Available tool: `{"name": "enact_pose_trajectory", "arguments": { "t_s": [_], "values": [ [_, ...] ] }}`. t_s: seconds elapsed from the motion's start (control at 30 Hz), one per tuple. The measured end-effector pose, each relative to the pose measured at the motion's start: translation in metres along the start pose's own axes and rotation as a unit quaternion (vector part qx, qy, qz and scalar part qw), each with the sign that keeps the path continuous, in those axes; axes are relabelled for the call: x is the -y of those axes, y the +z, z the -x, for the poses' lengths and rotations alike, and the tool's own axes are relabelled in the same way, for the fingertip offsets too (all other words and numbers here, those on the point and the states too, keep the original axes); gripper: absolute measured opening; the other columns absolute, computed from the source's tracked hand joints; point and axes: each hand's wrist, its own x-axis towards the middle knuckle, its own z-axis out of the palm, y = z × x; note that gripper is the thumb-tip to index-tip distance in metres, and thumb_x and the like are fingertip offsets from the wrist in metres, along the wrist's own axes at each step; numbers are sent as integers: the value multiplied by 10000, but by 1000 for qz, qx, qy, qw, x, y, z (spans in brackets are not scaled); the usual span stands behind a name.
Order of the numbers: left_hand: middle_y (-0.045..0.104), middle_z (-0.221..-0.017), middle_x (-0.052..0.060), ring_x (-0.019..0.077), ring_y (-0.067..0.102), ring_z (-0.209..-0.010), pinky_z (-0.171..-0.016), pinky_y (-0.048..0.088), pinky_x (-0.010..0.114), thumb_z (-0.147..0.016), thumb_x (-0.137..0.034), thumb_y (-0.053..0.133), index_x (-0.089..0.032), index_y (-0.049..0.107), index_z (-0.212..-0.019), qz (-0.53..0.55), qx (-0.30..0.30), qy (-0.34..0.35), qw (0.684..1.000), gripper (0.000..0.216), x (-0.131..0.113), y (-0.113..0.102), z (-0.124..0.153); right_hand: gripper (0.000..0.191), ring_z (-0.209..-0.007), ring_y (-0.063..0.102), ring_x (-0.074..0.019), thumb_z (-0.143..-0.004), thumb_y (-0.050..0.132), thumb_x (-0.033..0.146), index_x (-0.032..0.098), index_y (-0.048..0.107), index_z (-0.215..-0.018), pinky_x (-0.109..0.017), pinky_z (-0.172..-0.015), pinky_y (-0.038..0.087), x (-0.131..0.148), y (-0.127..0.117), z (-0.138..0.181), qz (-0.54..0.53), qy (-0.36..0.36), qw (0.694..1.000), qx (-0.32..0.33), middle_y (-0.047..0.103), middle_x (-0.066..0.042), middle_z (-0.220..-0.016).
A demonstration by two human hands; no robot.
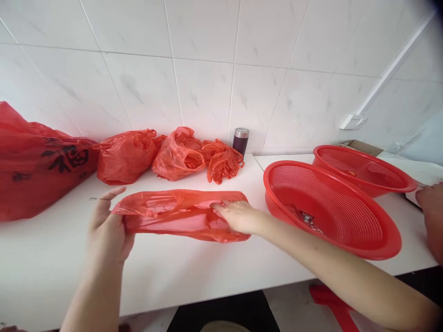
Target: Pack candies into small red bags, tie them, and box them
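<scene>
A red plastic bag (173, 216) is stretched out flat and wide between my two hands, over the white table. My left hand (109, 226) grips its left end, with the fingers partly behind the film and one digit pointing up. At the bag's right part, my right hand (238, 216) has its fingertips closed on the thin film, my forearm reaching in from the lower right. Right of it stands a red plastic colander (346, 203) with a few small dark-and-silver pieces (308, 217) in its bottom; I cannot make out their kind.
Along the tiled wall stand a large red bag with black characters (44, 170), two filled red bags (126, 157) and a crumpled red bag (223, 161). A dark flask (240, 140) is beside them. Behind the colander sits another colander (363, 170); another person's hand (431, 207) is at the right.
</scene>
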Motion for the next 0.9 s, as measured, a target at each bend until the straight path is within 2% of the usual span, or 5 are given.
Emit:
{"name": "enact_pose_trajectory", "arguments": {
  "t_s": [0.17, 0.4, 0.63, 0.8, 0.9],
  "values": [
    [643, -1161, 55, 239, 638, -928, -680, 550, 314, -638, -247, 707, -335, 521, -1299, -271, 159, -14, 949, 693, -3, -24, 1, 973, -1197, 499, -399, -584, 655, 38, 287, 338, -1469, -440, -828, 474, -17, -19, -1, 89, 11, 996, -22, 443, -169, -1411],
    [254, -1551, -39, 341, 270, -1397, -1103, 272, 558, -798, -378, 610, -384, 660, -1105, -461, 259, 362, 768, 311, -25, 25, 65, 717, -1101, 582, -355, -650, 770, 269, 214, 516, -1318, -390, -755, 504, -19, -1, -11, 92, 33, 995, 13, 551, -163, -1301],
    [330, -1509, 106, 403, 331, -1344, -1060, 254, 632, -865, -239, 531, -295, 639, -1196, -709, 272, 249, 602, 352, 77, 84, 40, 307, -913, 650, -268, -786, 582, 96, 103, 611, -1091, -347, -728, 501, -16, 19, -1, 218, -9, 972, -82, 635, -168, -1073],
    [557, -1203, 137, 284, 568, -1050, -902, 457, 456, -897, -98, 342, -235, 632, -1198, -768, 254, 206, 551, 440, 90, 82, -4, 718, -1037, 611, -322, -570, 803, 152, 78, 550, -1238, -401, -878, 469, -27, 27, 19, 225, -10, 970, 96, 599, -220, -1177],
    [522, -1191, 186, 337, 562, -1052, -782, 503, 437, -855, -52, 342, -179, 682, -1122, -786, 257, 180, 533, 451, 71, 79, -31, 531, -957, 640, -302, -629, 744, 146, 96, 617, -1142, -397, -842, 476, -28, 22, 32, 190, -52, 966, 167, 672, -164, -1015]
  ]
}}
